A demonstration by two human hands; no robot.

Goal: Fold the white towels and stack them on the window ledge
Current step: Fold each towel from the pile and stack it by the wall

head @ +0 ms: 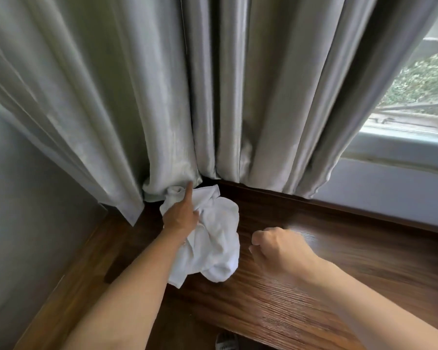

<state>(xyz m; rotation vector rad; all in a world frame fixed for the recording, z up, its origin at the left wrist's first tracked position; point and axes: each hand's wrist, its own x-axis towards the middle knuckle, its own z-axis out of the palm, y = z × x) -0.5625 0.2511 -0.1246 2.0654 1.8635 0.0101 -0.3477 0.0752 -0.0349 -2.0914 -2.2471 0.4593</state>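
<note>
A crumpled white towel (213, 236) lies in a heap on the dark wooden window ledge (314, 261), close to the curtain's hem. My left hand (181, 214) rests on the towel's left part, its index finger stretched toward the curtain and the other fingers curled into the cloth. To the right of the towel, my right hand (276, 248) hovers over the ledge as a loose fist, holding nothing and slightly blurred. It does not touch the towel.
Grey curtains (162, 97) hang down to the ledge at the back. The window (420, 92) shows at the right. A grey wall (23, 198) bounds the left. A shoe (226, 341) is visible below the ledge's front edge.
</note>
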